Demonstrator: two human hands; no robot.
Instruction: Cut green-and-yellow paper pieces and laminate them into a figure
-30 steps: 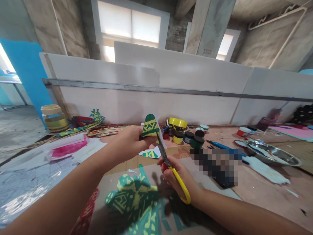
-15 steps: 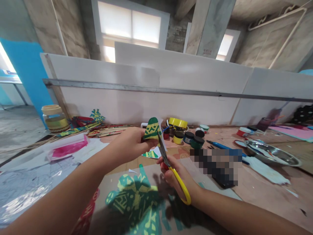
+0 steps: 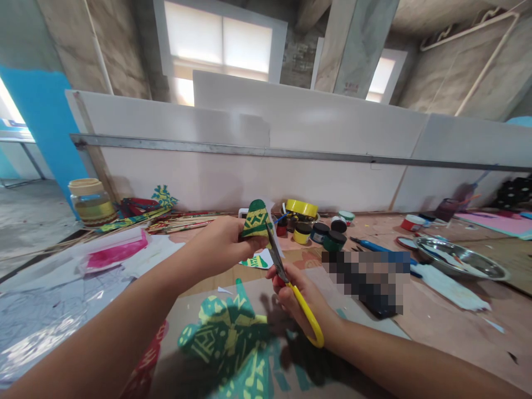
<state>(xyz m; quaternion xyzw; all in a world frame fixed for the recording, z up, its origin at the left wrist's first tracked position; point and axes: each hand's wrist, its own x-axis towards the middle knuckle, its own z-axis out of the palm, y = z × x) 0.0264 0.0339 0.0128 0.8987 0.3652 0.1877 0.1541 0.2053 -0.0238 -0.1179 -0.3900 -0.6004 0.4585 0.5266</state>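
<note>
Your left hand's grip pinches the green-and-yellow piece above the tabletop, while your right hand's grip is wrapped around the scissors, blades at the piece's right edge. The cutting looks partway done: the rounded top shows no white border, but white paper remains along the right side, and a second patterned piece below has white around it.

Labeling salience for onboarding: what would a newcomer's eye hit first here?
The yellow-handled scissors in the right hand, center, blades at the edge of a green-and-yellow patterned piece in the left hand. Then the large green-and-yellow design below them, partly shadowed. Behind the paint pots, a bright yellow ring.
</note>
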